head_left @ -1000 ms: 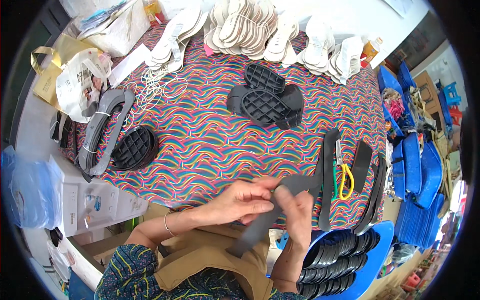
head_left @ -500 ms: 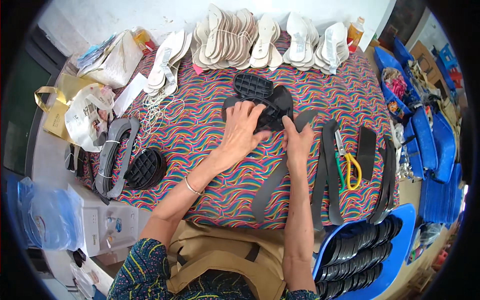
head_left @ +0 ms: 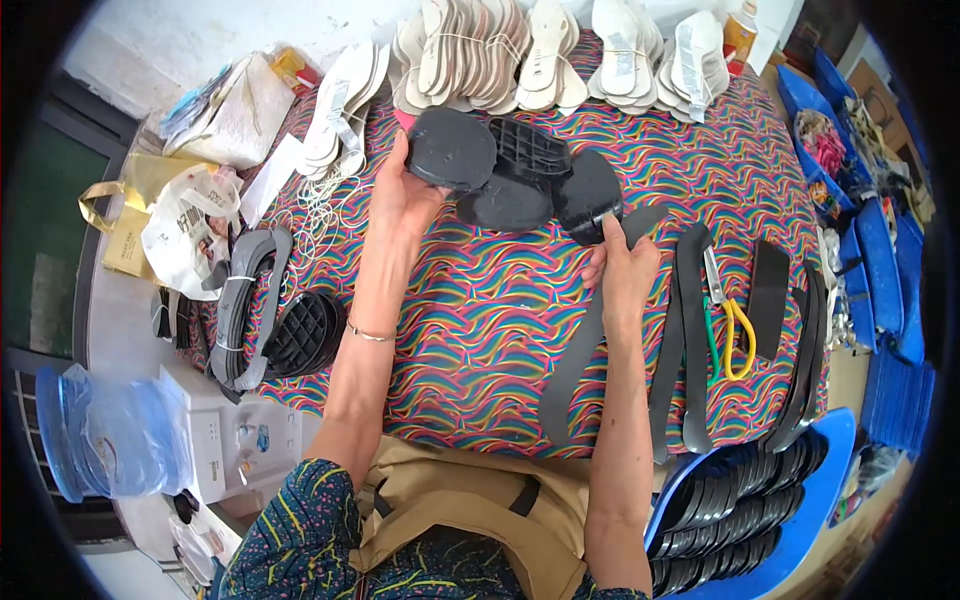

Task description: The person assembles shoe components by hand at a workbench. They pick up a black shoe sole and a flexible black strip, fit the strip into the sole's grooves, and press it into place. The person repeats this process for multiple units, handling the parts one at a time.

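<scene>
My left hand (head_left: 405,195) grips a rounded black shoe heel piece (head_left: 452,150), its smooth face upward. At the right, my right hand (head_left: 628,265) pinches the near edge of another black heel piece (head_left: 588,190) between thumb and fingers. Between the two lie a heel piece with a gridded hollow side up (head_left: 530,148) and a smooth-faced heel piece (head_left: 505,203), partly overlapped by the others. A long dark grey strip (head_left: 572,375) runs beneath my right hand on the patterned cloth. Its middle is hidden by that hand.
Right of my arm lie more dark strips (head_left: 692,350), yellow-and-green-handled scissors (head_left: 740,340) and a black rectangular piece (head_left: 768,300). Pale insole stacks (head_left: 460,60) line the back. Bundled grey strips (head_left: 236,310) and gridded pieces (head_left: 305,335) sit left. A blue tray (head_left: 842,450) stands near right.
My left hand has moved left and turned, taking up a heel piece. My right hand has shifted right with another. The heel pieces, bunched under my hands before, are now spread apart.
</scene>
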`<act>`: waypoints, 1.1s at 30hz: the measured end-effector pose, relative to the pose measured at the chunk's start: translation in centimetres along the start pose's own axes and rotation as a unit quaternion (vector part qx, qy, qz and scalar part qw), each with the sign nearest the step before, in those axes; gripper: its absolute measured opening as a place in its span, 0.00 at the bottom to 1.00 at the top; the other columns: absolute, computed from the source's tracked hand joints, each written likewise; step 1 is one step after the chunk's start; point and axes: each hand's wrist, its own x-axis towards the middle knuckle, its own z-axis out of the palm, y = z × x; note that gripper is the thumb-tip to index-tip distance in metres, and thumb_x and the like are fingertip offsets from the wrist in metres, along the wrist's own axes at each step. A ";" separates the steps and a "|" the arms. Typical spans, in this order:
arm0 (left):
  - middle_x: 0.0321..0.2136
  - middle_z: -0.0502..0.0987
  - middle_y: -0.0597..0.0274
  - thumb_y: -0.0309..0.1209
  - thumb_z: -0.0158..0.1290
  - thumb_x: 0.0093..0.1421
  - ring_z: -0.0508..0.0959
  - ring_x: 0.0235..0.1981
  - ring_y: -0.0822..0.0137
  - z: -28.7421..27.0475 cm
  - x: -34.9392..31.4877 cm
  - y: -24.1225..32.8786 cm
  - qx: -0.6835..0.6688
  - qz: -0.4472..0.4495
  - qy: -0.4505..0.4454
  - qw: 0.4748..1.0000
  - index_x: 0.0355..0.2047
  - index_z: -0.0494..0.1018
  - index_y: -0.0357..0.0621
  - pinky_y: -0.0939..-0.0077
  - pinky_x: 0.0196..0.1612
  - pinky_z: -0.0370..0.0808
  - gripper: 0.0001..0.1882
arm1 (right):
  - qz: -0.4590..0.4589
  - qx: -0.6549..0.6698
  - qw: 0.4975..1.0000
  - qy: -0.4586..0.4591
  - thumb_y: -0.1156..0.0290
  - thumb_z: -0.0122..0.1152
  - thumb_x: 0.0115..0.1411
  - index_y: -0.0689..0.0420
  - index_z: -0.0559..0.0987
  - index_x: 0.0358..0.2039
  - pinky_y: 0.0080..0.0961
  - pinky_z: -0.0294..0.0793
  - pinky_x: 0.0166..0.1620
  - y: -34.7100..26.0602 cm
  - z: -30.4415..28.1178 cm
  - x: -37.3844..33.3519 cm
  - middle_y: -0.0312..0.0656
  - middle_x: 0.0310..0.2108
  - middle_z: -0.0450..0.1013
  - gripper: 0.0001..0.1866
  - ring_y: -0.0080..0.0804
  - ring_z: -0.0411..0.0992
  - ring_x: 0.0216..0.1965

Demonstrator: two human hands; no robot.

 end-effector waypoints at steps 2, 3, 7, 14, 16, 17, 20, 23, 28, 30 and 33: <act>0.55 0.73 0.54 0.45 0.42 0.70 0.71 0.58 0.54 0.5 -0.8 -0.1 -0.069 -0.002 0.012 0.998 0.55 0.68 0.44 0.45 0.61 0.64 0.21 | 0.000 0.010 1.000 0.011 0.60 0.59 0.64 0.60 0.70 0.14 0.22 0.65 0.11 -0.1 0.1 -0.3 0.40 0.11 0.68 0.25 0.26 0.68 0.09; 0.54 0.73 0.55 0.44 0.43 0.70 0.71 0.58 0.54 0.6 -1.3 0.1 -0.104 0.000 0.016 0.994 0.55 0.69 0.46 0.44 0.61 0.64 0.20 | -0.002 0.016 1.000 0.016 0.60 0.59 0.64 0.61 0.69 0.13 0.22 0.65 0.11 -0.3 0.2 -0.4 0.40 0.11 0.69 0.25 0.26 0.68 0.09; 0.56 0.72 0.52 0.47 0.44 0.69 0.69 0.59 0.54 -0.4 -1.3 4.0 -0.270 -0.006 0.027 0.962 0.55 0.69 0.47 0.44 0.63 0.61 0.22 | 0.011 -0.020 1.000 -0.009 0.63 0.55 0.64 0.64 0.77 0.24 0.25 0.65 0.16 -0.1 0.4 -0.4 0.39 0.11 0.69 0.18 0.25 0.68 0.11; 0.54 0.74 0.56 0.55 0.47 0.65 0.73 0.56 0.57 0.0 -10.4 0.8 -0.130 -0.060 -0.169 0.975 0.57 0.68 0.43 0.52 0.62 0.66 0.32 | 0.050 0.166 0.982 -0.073 0.65 0.63 0.60 0.64 0.72 0.52 0.22 0.63 0.16 -1.8 -0.3 -0.8 0.37 0.16 0.67 0.24 0.25 0.65 0.12; 0.44 0.77 0.58 0.59 0.48 0.62 0.77 0.44 0.60 -0.1 -12.9 -1.6 -0.156 -0.123 -0.084 0.976 0.54 0.71 0.43 0.59 0.52 0.73 0.34 | 0.045 0.186 0.977 -0.097 0.64 0.63 0.60 0.59 0.74 0.49 0.21 0.63 0.16 -2.5 -1.6 -0.8 0.34 0.16 0.67 0.20 0.23 0.64 0.13; 0.34 0.80 0.60 0.62 0.47 0.61 0.79 0.35 0.62 0.1 -14.5 -2.5 -0.140 -0.151 -0.005 0.979 0.53 0.72 0.43 0.63 0.43 0.77 0.35 | 0.055 0.167 0.982 -0.065 0.63 0.64 0.59 0.58 0.76 0.44 0.21 0.63 0.16 -2.3 -1.5 -0.7 0.33 0.16 0.67 0.16 0.21 0.64 0.13; 0.12 0.60 0.70 0.66 0.39 0.62 0.60 0.15 0.72 -1.3 -16.9 -6.0 -0.143 -0.181 -0.107 0.967 0.49 0.75 0.43 0.74 0.23 0.60 0.38 | 0.083 0.189 0.976 -0.073 0.65 0.64 0.58 0.56 0.76 0.32 0.19 0.63 0.17 -3.2 -2.1 -2.3 0.31 0.15 0.67 0.09 0.20 0.65 0.14; 0.09 0.56 0.70 0.66 0.30 0.66 0.52 0.10 0.75 -1.3 -18.9 -7.1 -0.159 -0.208 -0.274 0.925 0.49 0.76 0.41 0.77 0.17 0.54 0.41 | 0.029 0.216 0.958 -0.187 0.65 0.60 0.61 0.56 0.71 0.56 0.18 0.61 0.15 -3.5 -3.4 -8.3 0.30 0.17 0.67 0.23 0.19 0.65 0.13; 0.12 0.68 0.55 0.65 0.24 0.67 0.64 0.07 0.68 -3.5 -20.8 -10.8 -0.219 -0.360 -0.311 0.852 0.53 0.69 0.37 0.74 0.14 0.58 0.43 | 0.041 0.099 0.963 -0.246 0.67 0.58 0.64 0.60 0.71 0.57 0.13 0.61 0.15 -5.7 -6.3 -17.3 0.32 0.18 0.71 0.21 0.16 0.68 0.15; 0.13 0.70 0.52 0.65 0.24 0.67 0.66 0.07 0.67 -3.5 -22.0 -12.2 -0.228 -0.381 -0.302 0.843 0.48 0.69 0.33 0.76 0.12 0.59 0.43 | 0.026 0.070 0.955 -0.286 0.69 0.57 0.65 0.61 0.71 0.56 0.12 0.64 0.15 -5.0 -6.6 -18.6 0.34 0.19 0.74 0.20 0.17 0.73 0.16; 0.14 0.70 0.55 0.61 0.25 0.69 0.67 0.08 0.68 -4.8 -22.9 -13.8 -0.138 -0.324 -0.310 0.883 0.41 0.69 0.33 0.79 0.12 0.62 0.39 | 0.030 0.070 0.953 -0.294 0.72 0.55 0.66 0.62 0.73 0.53 0.13 0.69 0.16 -4.4 -6.6 -19.8 0.38 0.21 0.76 0.16 0.24 0.78 0.18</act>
